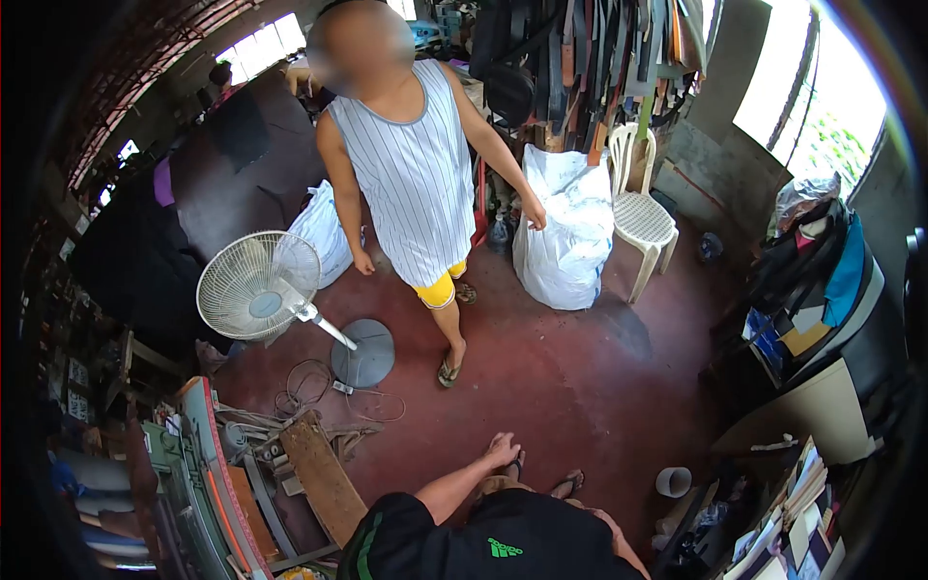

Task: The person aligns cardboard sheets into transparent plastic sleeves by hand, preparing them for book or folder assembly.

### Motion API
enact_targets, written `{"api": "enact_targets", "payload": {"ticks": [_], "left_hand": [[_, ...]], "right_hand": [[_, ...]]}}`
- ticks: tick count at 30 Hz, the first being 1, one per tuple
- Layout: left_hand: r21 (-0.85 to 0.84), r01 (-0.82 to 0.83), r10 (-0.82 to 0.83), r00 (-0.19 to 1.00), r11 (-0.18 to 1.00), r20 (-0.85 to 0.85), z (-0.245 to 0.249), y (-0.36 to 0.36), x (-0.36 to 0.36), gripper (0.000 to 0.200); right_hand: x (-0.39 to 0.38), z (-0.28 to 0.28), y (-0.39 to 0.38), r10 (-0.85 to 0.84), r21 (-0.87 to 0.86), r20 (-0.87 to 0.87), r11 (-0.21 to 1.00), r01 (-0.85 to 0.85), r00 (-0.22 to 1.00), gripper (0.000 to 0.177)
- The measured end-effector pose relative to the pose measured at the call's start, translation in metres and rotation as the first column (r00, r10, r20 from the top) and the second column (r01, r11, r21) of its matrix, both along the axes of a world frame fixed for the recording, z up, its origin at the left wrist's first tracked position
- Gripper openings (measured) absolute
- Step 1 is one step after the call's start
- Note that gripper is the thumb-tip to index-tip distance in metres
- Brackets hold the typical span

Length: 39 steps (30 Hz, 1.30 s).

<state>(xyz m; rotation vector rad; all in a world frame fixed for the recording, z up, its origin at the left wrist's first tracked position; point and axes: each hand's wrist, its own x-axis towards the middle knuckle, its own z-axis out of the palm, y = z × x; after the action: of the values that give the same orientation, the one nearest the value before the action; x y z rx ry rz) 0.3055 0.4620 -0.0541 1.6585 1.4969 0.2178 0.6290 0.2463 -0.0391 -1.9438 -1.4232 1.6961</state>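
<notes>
My left hand [501,450] is small in the lower middle of the view, above my sandalled feet. Its fingers look loosely curled, and I see nothing in them. Part of my right forearm [623,543] shows at the lower right, but its hand is hidden behind my body. My black shirt [454,541] with a green logo fills the bottom edge. In front of me a person [411,174] in a striped sleeveless top and yellow shorts stands on the red floor [541,387], arms hanging down.
A fan [261,290] stands left, its cord on the floor near a wooden bench [324,474]. White sacks [561,232] and a plastic chair [643,217] are behind, under hanging strips [590,58]. Piled materials [822,280] line the right. A white container [674,481] lies lower right.
</notes>
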Motion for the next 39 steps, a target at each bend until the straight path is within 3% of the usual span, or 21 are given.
{"api": "enact_targets", "payload": {"ticks": [1, 2, 4, 5, 6, 7, 8, 9, 11, 12, 14, 15, 17, 18, 19, 20, 21, 23, 25, 27, 39], "left_hand": [[0.075, 0.024, -0.028, 0.998, 0.997, 0.058, 0.010, 0.006, 0.008, 0.053], [0.130, 0.046, -0.060, 0.992, 0.990, 0.106, 0.020, 0.012, 0.014, 0.049], [0.200, 0.050, -0.073, 0.991, 0.978, 0.110, 0.052, 0.024, 0.024, 0.043], [0.182, 0.055, -0.076, 0.990, 0.982, 0.115, 0.073, 0.026, 0.027, 0.042], [0.190, 0.058, -0.081, 0.990, 0.980, 0.117, 0.085, 0.028, 0.030, 0.042], [0.219, 0.000, -0.034, 0.988, 0.976, 0.152, 0.094, 0.024, 0.032, 0.041], [0.243, -0.060, 0.013, 0.982, 0.968, 0.189, 0.099, 0.017, 0.035, 0.040], [0.242, -0.063, 0.016, 0.981, 0.968, 0.192, 0.098, 0.008, 0.036, 0.040], [0.269, -0.070, 0.009, 0.975, 0.961, 0.222, 0.082, -0.017, 0.033, 0.039], [0.262, -0.068, 0.009, 0.975, 0.963, 0.220, 0.070, -0.039, 0.030, 0.039], [0.243, 0.019, -0.060, 0.985, 0.970, 0.162, 0.049, -0.084, 0.021, 0.038], [0.132, -0.013, -0.008, 0.989, 0.991, 0.151, 0.055, -0.116, 0.018, 0.033], [0.010, 0.049, -0.050, 0.994, 0.999, 0.099, 0.049, -0.182, 0.008, 0.031], [-0.090, 0.084, -0.077, 0.994, 0.992, 0.075, 0.048, -0.212, 0.004, 0.029], [-0.119, 0.187, -0.180, 0.981, 0.975, 0.065, 0.036, -0.236, -0.003, 0.029], [-0.142, 0.282, -0.276, 0.959, 0.949, 0.065, 0.023, -0.259, -0.007, 0.030], [-0.169, 0.280, -0.273, 0.960, 0.945, 0.067, 0.019, -0.278, -0.008, 0.031], [-0.170, 0.285, -0.277, 0.958, 0.943, 0.067, 0.030, -0.304, -0.006, 0.034], [-0.159, 0.293, -0.290, 0.956, 0.943, 0.040, 0.035, -0.314, 0.000, 0.034], [-0.088, 0.357, -0.354, 0.934, 0.930, 0.044, 0.037, -0.321, 0.001, 0.034], [-0.042, 0.326, -0.325, 0.945, 0.944, 0.040, 0.030, -0.355, -0.011, 0.036]], "right_hand": [[-0.004, 0.000, -0.023, -0.106, 0.227, -0.214, 0.961, 0.155, 0.971, 0.049], [-0.015, 0.026, -0.040, -0.124, 0.200, -0.210, 0.965, 0.167, 0.970, 0.049], [-0.040, 0.084, -0.029, -0.121, -0.065, 0.299, 0.987, 0.147, 0.947, 0.052], [-0.035, 0.076, -0.048, -0.069, -0.001, 0.304, 0.997, 0.073, 0.950, 0.058], [0.012, 0.001, -0.139, -0.075, 0.007, 0.307, 0.997, 0.077, 0.949, 0.058], [0.030, -0.056, -0.179, -0.241, 0.216, -0.365, 0.918, 0.333, 0.900, 0.061], [-0.004, -0.090, -0.153, -0.141, 0.198, -0.882, 0.755, 0.625, 0.450, 0.064], [-0.002, -0.088, -0.161, -0.141, 0.199, -0.880, 0.757, 0.623, 0.453, 0.064], [-0.003, -0.081, -0.166, 0.223, 0.609, -0.711, 0.669, 0.426, 0.667, 0.072], [-0.007, -0.066, -0.178, 0.216, 0.603, -0.714, 0.673, 0.428, 0.666, 0.072], [-0.022, -0.029, -0.215, -0.100, 0.303, -0.795, 0.789, 0.534, 0.598, 0.063], [-0.028, -0.027, -0.237, -0.113, 0.289, -0.803, 0.785, 0.548, 0.585, 0.063], [-0.028, -0.037, -0.294, -0.498, -0.006, -0.323, 0.852, 0.524, 0.805, 0.051], [-0.010, -0.083, -0.344, -0.420, -0.154, -0.806, 0.830, 0.536, 0.418, 0.041], [-0.016, -0.090, -0.368, -0.325, -0.100, -0.294, 0.946, 0.310, 0.899, 0.041], [-0.011, -0.090, -0.380, 0.000, -0.212, 0.346, 0.974, 0.078, 0.938, 0.042], [-0.018, -0.057, -0.385, 0.034, -0.270, 0.415, 0.959, 0.087, 0.909, 0.040], [-0.020, -0.022, -0.408, 0.070, -0.330, 0.481, 0.938, 0.107, 0.874, 0.039], [-0.029, -0.009, -0.432, 0.283, -0.489, 0.418, 0.871, -0.049, 0.863, 0.038], [-0.039, 0.002, -0.445, 0.473, -0.504, 0.505, 0.841, -0.198, 0.722, 0.035], [-0.056, 0.005, -0.422, 0.212, -0.275, 0.611, 0.960, -0.048, 0.763, 0.027]]}}
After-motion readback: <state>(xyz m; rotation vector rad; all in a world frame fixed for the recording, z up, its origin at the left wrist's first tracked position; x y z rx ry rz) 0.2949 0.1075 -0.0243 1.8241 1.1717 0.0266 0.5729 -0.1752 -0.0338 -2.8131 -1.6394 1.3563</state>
